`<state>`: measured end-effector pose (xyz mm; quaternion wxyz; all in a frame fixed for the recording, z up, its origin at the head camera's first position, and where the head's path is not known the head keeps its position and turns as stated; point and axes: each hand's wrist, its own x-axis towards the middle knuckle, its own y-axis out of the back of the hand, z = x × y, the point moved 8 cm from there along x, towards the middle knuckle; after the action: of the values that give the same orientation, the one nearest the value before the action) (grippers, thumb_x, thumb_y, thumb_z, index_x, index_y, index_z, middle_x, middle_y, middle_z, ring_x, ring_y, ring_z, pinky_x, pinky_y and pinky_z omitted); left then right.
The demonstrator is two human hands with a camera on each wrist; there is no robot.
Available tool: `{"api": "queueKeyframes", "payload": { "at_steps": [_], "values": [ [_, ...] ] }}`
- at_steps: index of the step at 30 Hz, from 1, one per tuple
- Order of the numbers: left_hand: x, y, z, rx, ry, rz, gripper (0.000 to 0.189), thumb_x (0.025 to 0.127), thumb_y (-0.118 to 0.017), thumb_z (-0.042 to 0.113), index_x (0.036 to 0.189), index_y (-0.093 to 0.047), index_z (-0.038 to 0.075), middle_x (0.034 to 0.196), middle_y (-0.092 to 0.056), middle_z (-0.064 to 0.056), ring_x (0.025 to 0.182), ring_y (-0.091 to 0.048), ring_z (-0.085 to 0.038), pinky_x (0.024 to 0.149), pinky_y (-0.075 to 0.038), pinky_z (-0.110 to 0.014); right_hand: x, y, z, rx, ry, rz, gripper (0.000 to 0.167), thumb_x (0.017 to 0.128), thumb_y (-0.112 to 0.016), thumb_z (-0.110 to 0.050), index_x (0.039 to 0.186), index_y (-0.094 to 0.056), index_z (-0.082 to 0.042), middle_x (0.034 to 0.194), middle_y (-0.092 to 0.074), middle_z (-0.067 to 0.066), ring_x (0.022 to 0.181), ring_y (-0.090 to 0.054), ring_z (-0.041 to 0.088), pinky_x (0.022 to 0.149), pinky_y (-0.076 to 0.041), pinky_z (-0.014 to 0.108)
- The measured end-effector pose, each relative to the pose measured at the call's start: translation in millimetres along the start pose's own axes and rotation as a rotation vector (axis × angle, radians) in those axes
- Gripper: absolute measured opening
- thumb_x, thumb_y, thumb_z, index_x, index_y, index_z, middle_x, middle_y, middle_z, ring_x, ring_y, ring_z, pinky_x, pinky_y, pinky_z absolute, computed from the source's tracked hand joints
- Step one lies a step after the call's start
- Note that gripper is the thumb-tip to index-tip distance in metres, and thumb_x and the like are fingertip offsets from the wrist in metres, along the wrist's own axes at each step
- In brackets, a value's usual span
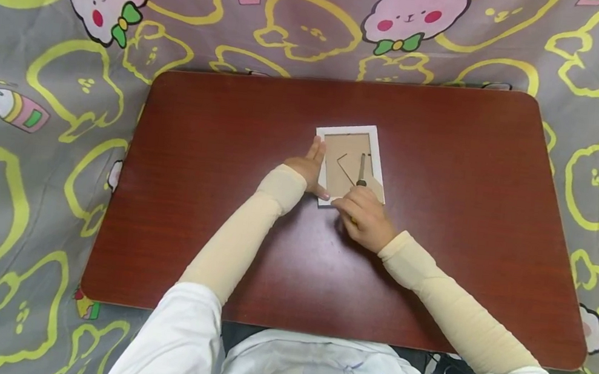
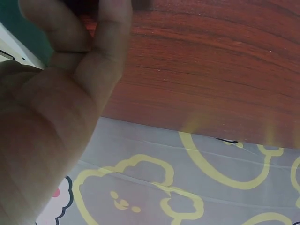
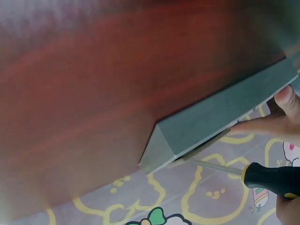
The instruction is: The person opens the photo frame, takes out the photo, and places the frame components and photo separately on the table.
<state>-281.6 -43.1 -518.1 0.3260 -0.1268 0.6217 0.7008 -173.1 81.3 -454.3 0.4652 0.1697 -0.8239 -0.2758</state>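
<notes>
A white-edged picture frame (image 1: 378,165) lies on the table with its brown backing board (image 1: 335,181) facing up. My left hand (image 1: 306,168) rests along the frame's left side, fingers stretched up the edge and thumb at the lower left corner. In my right hand (image 1: 366,218) is a screwdriver (image 3: 272,179) with a black and yellow handle. Its shaft crosses the board's right part in the head view, tip near a small dark tab at the inner edge. The right wrist view has the shaft reaching the raised backing. My left palm (image 2: 51,108) fills the left wrist view's left side.
The reddish-brown table (image 1: 216,142) extends around the frame on every side. Behind and beside it hangs a grey cloth (image 1: 58,186) with yellow cartoon outlines. A thin angled dark line shows on the backing board.
</notes>
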Motion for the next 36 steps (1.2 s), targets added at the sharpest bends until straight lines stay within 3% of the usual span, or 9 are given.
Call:
{"api": "queueKeyframes", "payload": {
  "at_steps": [8, 15, 22, 25, 27, 31, 33, 36],
  "values": [
    [-1.3, 3.8, 4.3, -0.003, -0.029, 0.022, 0.133, 0.079, -0.079, 0.058, 0.16, 0.013, 0.007, 0.165, 0.021, -0.012, 0.123, -0.056, -0.036, 0.09, -0.051, -0.039, -11.5, 0.2, -0.4, -0.053, 0.018, 0.03, 0.024, 0.08, -0.059, 0.009, 0.102, -0.068, 0.003, 0.082, -0.056, 0.009, 0.08, -0.055, 0.035, 0.078, -0.043, 0.051],
    [14.1, -0.6, 2.5, 0.009, -0.019, -0.009, 0.137, 0.078, -0.078, 0.062, 0.158, 0.021, 0.012, 0.163, 0.028, -0.008, 0.109, -0.062, -0.033, 0.09, -0.05, -0.04, -18.7, -6.1, 0.9, -0.141, 0.088, -0.115, 0.015, 0.096, -0.05, -0.001, 0.103, -0.063, 0.004, 0.084, -0.057, 0.011, 0.081, -0.054, 0.038, 0.078, -0.044, 0.05],
    [20.4, -1.1, 2.8, 0.001, -0.018, -0.021, 0.138, 0.077, -0.079, 0.061, 0.158, 0.021, 0.012, 0.163, 0.029, -0.007, 0.112, -0.061, -0.031, 0.08, -0.052, -0.038, -32.6, -2.9, 3.5, -0.204, 0.123, -0.166, 0.028, 0.108, -0.039, -0.011, 0.101, -0.061, 0.005, 0.082, -0.053, 0.012, 0.08, -0.053, 0.037, 0.086, -0.047, 0.051],
    [19.3, -1.1, 3.4, -0.007, -0.03, -0.019, 0.137, 0.078, -0.079, 0.061, 0.158, 0.02, 0.012, 0.163, 0.028, -0.007, 0.112, -0.06, -0.031, 0.078, -0.052, -0.037, -35.8, 0.9, 7.0, -0.237, 0.034, -0.12, 0.023, 0.104, -0.043, -0.008, 0.103, -0.06, 0.007, 0.093, -0.059, 0.021, 0.092, -0.058, 0.043, 0.093, -0.046, 0.057],
    [18.2, -1.5, 3.2, -0.015, -0.035, -0.022, 0.137, 0.078, -0.079, 0.06, 0.158, 0.02, 0.011, 0.163, 0.028, -0.008, 0.113, -0.06, -0.032, 0.079, -0.052, -0.037, -38.4, 6.0, 9.8, -0.3, -0.067, -0.067, 0.02, 0.1, -0.048, -0.007, 0.105, -0.059, 0.008, 0.103, -0.059, 0.028, 0.097, -0.058, 0.048, 0.09, -0.047, 0.061],
    [16.9, -1.9, 0.7, -0.026, -0.037, -0.02, 0.136, 0.078, -0.08, 0.059, 0.159, 0.019, 0.01, 0.163, 0.028, -0.008, 0.115, -0.059, -0.033, 0.081, -0.052, -0.039, -45.8, 14.8, 14.1, -0.483, -0.316, -0.013, 0.026, 0.091, -0.059, -0.006, 0.114, -0.059, 0.007, 0.103, -0.056, 0.032, 0.078, -0.058, 0.049, 0.06, -0.05, 0.058],
    [17.4, -2.6, -0.7, -0.026, -0.035, -0.02, 0.136, 0.078, -0.079, 0.06, 0.159, 0.018, 0.01, 0.164, 0.027, -0.009, 0.115, -0.059, -0.033, 0.081, -0.052, -0.04, -50.1, 16.1, 17.3, -0.576, -0.445, -0.036, 0.035, 0.088, -0.061, -0.005, 0.12, -0.057, 0.005, 0.094, -0.053, 0.03, 0.063, -0.055, 0.045, 0.045, -0.047, 0.054],
    [16.6, -3.8, -2.5, -0.03, -0.028, -0.02, 0.136, 0.078, -0.079, 0.061, 0.159, 0.018, 0.01, 0.164, 0.026, -0.009, 0.113, -0.06, -0.032, 0.082, -0.052, -0.04, -53.7, 15.6, 24.7, -0.693, -0.601, -0.077, 0.044, 0.085, -0.062, -0.003, 0.127, -0.052, 0.005, 0.082, -0.051, 0.026, 0.051, -0.054, 0.041, 0.035, -0.044, 0.051]
  ]
}}
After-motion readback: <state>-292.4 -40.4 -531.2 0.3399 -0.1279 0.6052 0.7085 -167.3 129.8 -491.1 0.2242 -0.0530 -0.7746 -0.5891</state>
